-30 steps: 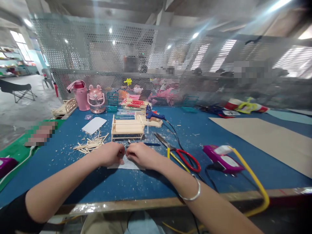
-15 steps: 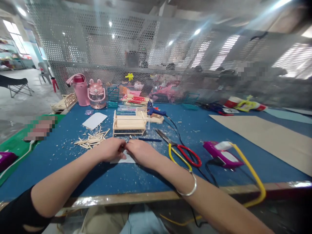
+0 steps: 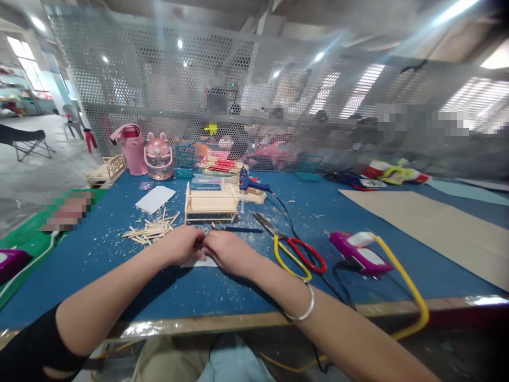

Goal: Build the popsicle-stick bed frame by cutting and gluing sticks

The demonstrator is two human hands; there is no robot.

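My left hand [image 3: 183,245] and my right hand [image 3: 227,249] meet over a piece of white paper [image 3: 201,262] on the blue tabletop. The fingers of both are curled and pinched close together; whatever they hold is hidden behind them. Just beyond them stands a small wooden stick model [image 3: 211,206], shaped like a bed with rails. A loose pile of short wooden sticks [image 3: 153,229] lies left of my hands. Behind my right hand rests a dark blue pen-like tool [image 3: 244,229]. Large scissors [image 3: 292,246] with red and yellow handles lie open to the right.
A blue glue gun [image 3: 251,183] stands behind the model, its cord trailing right. Two pink bottles [image 3: 135,151] stand at the back left near a white card [image 3: 156,199]. Purple power strips [image 3: 360,254] lie at both sides. Brown cardboard [image 3: 421,223] covers the right side.
My right hand has shifted slightly left, closer against the left hand. The left hand stays almost in place, and the camera view has tilted a little.
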